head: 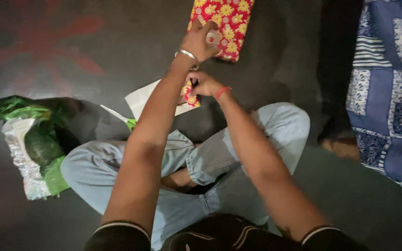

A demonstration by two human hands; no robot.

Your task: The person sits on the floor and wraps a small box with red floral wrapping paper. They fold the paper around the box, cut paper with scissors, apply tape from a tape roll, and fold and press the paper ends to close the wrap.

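From the head camera, the person is sitting cross-legged on a dark floor (117, 37) in light blue jeans (219, 153), both arms reaching forward.

The left hand (201, 41), wearing a metal bangle (188, 55) at the wrist, is resting on the near end of a box wrapped in red paper with yellow flowers (229, 21). Its fingers are curling around a small roll of tape (214, 38), pressing it against the wrapping. The wrapped box is lying just beyond this hand, running up out of the top edge of the view.

The right hand (205, 85), with a red thread (222, 92) round the wrist, is sitting just below the left one, nearer the body. It is pinching a small scrap of the same red flowered paper (190, 96), which is hanging from the fingers over a white sheet (143, 98) lying on the floor.

To the left of the knees, a crumpled green and silver foil wrapper (31, 144) is lying on the floor. Between it and the white sheet, a thin white tool with a green handle (123, 119) is showing; what it is cannot be told. At the right edge, a blue patchwork cloth (389, 88) is hanging down.
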